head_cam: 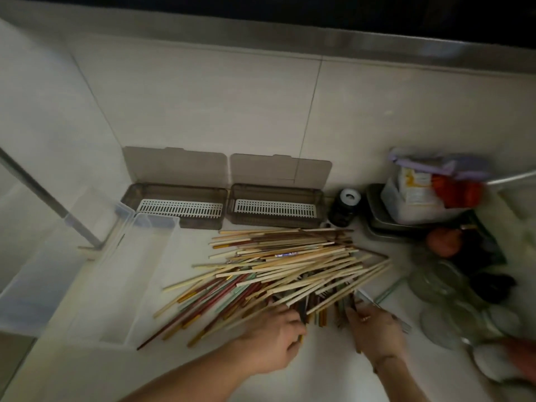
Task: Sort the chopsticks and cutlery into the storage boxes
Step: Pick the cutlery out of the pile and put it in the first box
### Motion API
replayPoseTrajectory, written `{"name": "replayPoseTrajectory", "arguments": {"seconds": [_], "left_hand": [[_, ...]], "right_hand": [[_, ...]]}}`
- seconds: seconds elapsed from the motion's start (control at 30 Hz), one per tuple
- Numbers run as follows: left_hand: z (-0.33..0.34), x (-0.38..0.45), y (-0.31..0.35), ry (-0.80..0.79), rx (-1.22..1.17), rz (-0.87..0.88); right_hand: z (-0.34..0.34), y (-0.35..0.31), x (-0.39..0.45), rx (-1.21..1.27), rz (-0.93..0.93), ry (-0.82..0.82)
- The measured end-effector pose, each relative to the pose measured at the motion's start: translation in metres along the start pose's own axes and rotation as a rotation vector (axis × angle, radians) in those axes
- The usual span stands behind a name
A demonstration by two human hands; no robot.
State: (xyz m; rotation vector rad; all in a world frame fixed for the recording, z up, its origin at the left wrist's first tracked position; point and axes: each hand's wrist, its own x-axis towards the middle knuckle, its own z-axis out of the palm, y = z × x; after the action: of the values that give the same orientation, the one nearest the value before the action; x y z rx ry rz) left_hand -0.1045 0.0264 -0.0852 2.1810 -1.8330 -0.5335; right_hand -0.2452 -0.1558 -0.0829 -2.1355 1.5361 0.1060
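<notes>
**Both hands at the near edge of the chopstick heap**

Where the pale desk [290, 358] meets a tiled wall in a dim corner, a large heap of chopsticks [290, 268] lies fanned across the middle, mostly pale wood with some red, amber and green sticks. Behind it, against the wall, two brown storage boxes stand side by side, the left storage box [174, 204] and the right storage box [275, 206], each with its lid propped open and a white slotted tray inside. A clear plastic bin [116, 271] sits along the left, just beside the heap.

The left hand [272, 338] rests at the heap's near edge, fingers curled among the stick ends; what it pinches is too blurred to tell. The right hand [374, 329] lies nearby, fingers curled round some sticks and a metallic piece.

Bare desk shows in front of the hands and between heap and bin. The right side is crowded: a dark jar [345, 207], stacked metal trays [406, 224] carrying packets, and glassware [446, 288], blurred and partly cut off by the frame edge.
</notes>
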Motion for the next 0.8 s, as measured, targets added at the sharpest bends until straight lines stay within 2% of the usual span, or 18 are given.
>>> {"name": "replayPoseTrajectory", "arguments": {"seconds": [0.1,0.37,0.53,0.6,0.67,0.73,0.8], "left_hand": [[0.002,0.012,0.015,-0.037,-0.007,0.014],[0.001,0.023,0.028,-0.172,-0.001,-0.004],[-0.001,0.025,0.031,-0.152,-0.052,-0.02],[-0.002,0.025,0.031,-0.119,-0.068,-0.015],[-0.003,0.026,0.031,-0.072,-0.06,-0.008],[-0.006,0.027,0.031,-0.048,-0.058,-0.013],[-0.008,0.027,0.03,-0.039,-0.075,0.01]], "right_hand": [[0.003,-0.003,-0.003,-0.124,0.053,0.035],[-0.006,-0.014,-0.005,-0.309,-0.02,0.045],[-0.003,-0.011,-0.01,-0.268,-0.002,-0.027],[-0.001,-0.003,-0.012,-0.2,0.004,-0.072],[0.001,0.01,-0.014,-0.031,-0.007,-0.14],[-0.001,0.022,-0.022,0.282,-0.015,-0.222],[-0.01,0.03,-0.035,0.641,0.06,-0.343]]}}
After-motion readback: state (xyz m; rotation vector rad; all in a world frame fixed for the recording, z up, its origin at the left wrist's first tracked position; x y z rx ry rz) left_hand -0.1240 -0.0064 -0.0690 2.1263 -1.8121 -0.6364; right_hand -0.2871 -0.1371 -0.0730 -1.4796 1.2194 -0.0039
